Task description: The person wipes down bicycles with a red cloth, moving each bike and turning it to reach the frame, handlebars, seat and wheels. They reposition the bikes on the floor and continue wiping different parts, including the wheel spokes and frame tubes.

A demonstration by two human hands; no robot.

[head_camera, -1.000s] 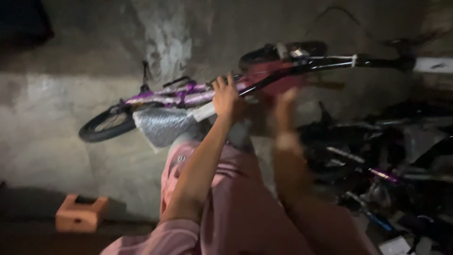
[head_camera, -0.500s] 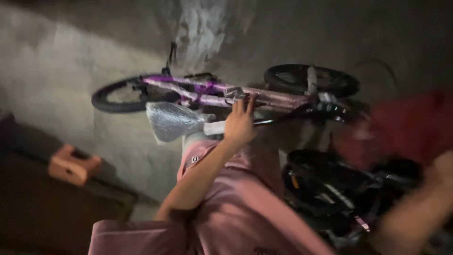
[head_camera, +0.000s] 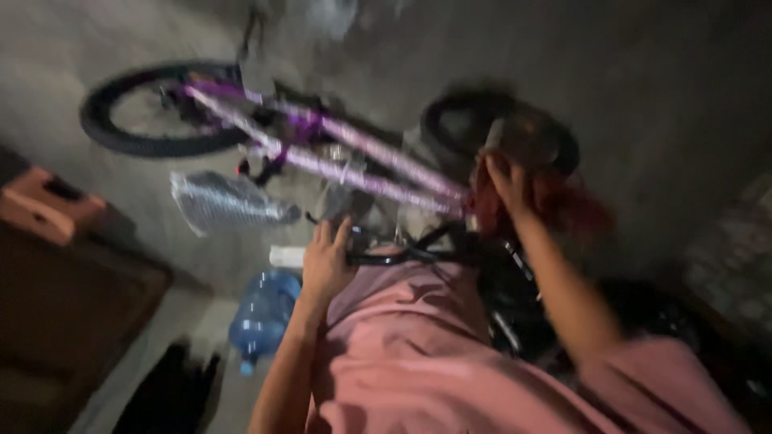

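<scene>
You stand on a bare grey concrete floor (head_camera: 667, 104) in a dim room, and the whole view is smeared by motion. At the far left an orange block (head_camera: 44, 205) sits by a dark brown board (head_camera: 72, 313), with a dark heap (head_camera: 165, 394) lower down. Next comes the rear wheel (head_camera: 153, 112) of the purple bicycle (head_camera: 338, 149), which lies tilted across the upper middle; its seat, wrapped in clear plastic (head_camera: 221, 201), hangs below the frame, and a blue water jug (head_camera: 261, 313) rests on the floor beneath that. Your left hand (head_camera: 326, 261) is closed around the black handlebar (head_camera: 394, 255), just beside its white grip (head_camera: 285, 255). Your pink-clad legs (head_camera: 418, 354) fill the lower centre. Further right, your right hand (head_camera: 507, 181) presses against the front wheel (head_camera: 498, 133) near a red part (head_camera: 563, 205); blur hides whether its fingers actually clasp it, so I cannot tell. Dark bicycle parts (head_camera: 515, 313) lie just behind your right forearm. Compared with half a second ago, the bicycle has swung from nearly level to slanting down toward the right, your right hand has come up from the lower right edge to the front wheel, your left hand has stayed on the bar, and the jug has come into view.
</scene>
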